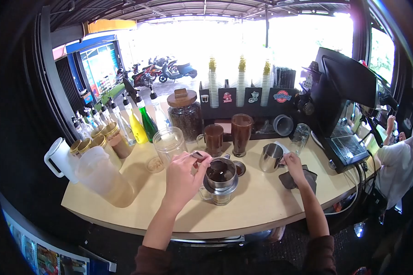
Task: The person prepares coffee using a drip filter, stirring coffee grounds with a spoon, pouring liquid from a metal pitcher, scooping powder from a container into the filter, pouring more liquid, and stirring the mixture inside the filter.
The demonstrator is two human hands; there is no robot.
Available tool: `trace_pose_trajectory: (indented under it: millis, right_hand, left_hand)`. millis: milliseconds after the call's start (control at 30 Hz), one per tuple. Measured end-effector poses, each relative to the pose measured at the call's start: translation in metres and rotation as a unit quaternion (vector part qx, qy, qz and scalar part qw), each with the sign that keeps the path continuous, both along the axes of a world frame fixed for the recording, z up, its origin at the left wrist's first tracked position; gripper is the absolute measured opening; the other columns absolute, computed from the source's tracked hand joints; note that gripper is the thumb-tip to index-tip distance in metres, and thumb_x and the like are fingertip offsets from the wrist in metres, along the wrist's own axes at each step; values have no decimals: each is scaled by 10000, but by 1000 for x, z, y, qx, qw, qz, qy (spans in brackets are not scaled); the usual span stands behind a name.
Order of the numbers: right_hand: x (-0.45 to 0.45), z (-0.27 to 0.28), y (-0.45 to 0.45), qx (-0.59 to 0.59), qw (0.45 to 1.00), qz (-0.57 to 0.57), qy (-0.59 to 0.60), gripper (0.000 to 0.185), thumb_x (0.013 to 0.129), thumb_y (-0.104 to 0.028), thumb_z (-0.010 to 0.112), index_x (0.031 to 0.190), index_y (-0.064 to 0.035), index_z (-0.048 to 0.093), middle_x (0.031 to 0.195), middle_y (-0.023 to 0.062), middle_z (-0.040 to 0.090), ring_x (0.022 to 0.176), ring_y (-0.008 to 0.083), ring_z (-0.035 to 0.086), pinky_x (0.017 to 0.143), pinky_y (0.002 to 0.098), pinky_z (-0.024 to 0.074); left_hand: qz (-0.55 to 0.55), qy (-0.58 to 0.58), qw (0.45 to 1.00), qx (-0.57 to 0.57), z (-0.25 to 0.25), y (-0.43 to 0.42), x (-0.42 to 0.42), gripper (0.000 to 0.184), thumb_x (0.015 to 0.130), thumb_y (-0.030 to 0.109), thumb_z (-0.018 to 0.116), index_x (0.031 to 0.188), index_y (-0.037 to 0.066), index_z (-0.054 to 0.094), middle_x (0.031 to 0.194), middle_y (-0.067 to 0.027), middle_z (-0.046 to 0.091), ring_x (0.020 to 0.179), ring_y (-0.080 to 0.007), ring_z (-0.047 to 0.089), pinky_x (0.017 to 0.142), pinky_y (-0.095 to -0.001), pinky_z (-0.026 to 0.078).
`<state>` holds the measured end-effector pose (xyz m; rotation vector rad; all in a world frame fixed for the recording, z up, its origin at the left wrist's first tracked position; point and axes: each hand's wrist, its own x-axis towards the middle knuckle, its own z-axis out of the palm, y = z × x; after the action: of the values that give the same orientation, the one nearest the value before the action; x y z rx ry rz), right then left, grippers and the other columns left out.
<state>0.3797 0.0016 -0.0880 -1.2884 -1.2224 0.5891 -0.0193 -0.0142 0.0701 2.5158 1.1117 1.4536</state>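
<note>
Pinched in my left hand [186,178] is the end of a metal spoon [197,156], beside the rim of a metal drip filter [221,176] with dark contents. The filter sits on a glass mug [221,198]. My right hand [293,165] is closed at the handle of a steel pitcher [271,158], which stands on the counter to the right. Under my right wrist lies a dark cloth [298,178]. Behind the filter are a mug of brown drink [214,140] and a taller glass of brown drink [241,134]. A small round lid [239,168] lies beside the filter.
A clear jar [169,142], a large plastic jug [105,178] and bottles [147,121] occupy the left of the wooden counter [188,223]. A coffee bean jar [185,117] and stacked cups [241,85] stand behind. A coffee machine [348,142] and another person [396,169] are at right.
</note>
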Motion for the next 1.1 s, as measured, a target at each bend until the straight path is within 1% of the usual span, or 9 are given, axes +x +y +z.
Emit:
trace_pose_trajectory:
  millis: [67,100,267,400,533,633,767,967,1100]
  right_hand:
    - [-7,-5,-4,-4,993,8,119,224,969,-230,542,825,-59,525,736,-6,537,736,91,517,717,234,396]
    - [-12,-7,-2,19,990,2,137,211,959,-216,557,804,-81,512,703,-27,489,672,70,445,643,223,345]
    - [-22,11,4,36,991,10,132,187,956,-180,556,804,-84,505,710,-38,470,660,58,408,634,226,335]
    - [-42,44,2,41,990,50,123,198,943,-182,570,787,-103,478,722,-61,460,675,46,400,637,228,322]
    - [-74,90,-12,45,987,83,133,180,926,-154,592,801,-106,472,741,-67,461,694,44,410,649,223,326]
    - [-90,122,-16,59,978,157,125,135,919,-75,594,848,-87,480,776,-34,518,732,41,480,667,209,381]
    - [-111,160,-21,71,978,182,77,181,913,-104,614,836,-87,451,764,-25,535,689,39,523,635,216,441]
    - [-146,204,-31,52,974,215,50,206,907,-95,627,826,-73,439,724,-35,517,629,18,504,572,183,447]
    - [-149,205,-18,52,974,220,16,229,896,-93,645,822,-69,430,718,-41,501,634,1,484,554,173,435]
  left_hand:
    - [-65,-83,990,-97,-5,3,-3,151,898,125,610,879,-10,675,772,-102,696,713,-172,677,656,-279,481]
    - [-61,-82,990,-98,-7,3,-5,151,898,125,610,879,-10,675,772,-102,696,713,-172,677,656,-279,481]
    - [-94,-178,971,-127,-15,2,-11,184,930,151,571,931,-6,667,773,-91,707,721,-128,667,625,-254,491]
    - [-94,-197,962,-166,-20,1,-16,210,945,159,550,947,-18,663,782,-98,706,756,-124,670,636,-253,496]
    - [-128,-225,950,-176,-27,3,-14,218,952,161,542,958,-22,660,817,-99,705,761,-126,664,648,-252,493]
    - [-140,-233,944,-188,-32,3,-13,222,956,163,538,973,-23,658,834,-99,704,770,-122,657,662,-246,485]
    - [-154,-242,938,-193,-33,-1,-13,222,961,160,534,993,-21,658,845,-86,702,772,-104,638,665,-235,469]
    - [-153,-212,947,-184,-34,-4,-15,228,964,157,522,1001,-23,656,861,-83,699,766,-104,626,629,-238,464]
    - [-158,-217,948,-170,-34,-4,-15,233,965,156,516,1004,-28,654,863,-88,698,770,-111,629,624,-242,468]
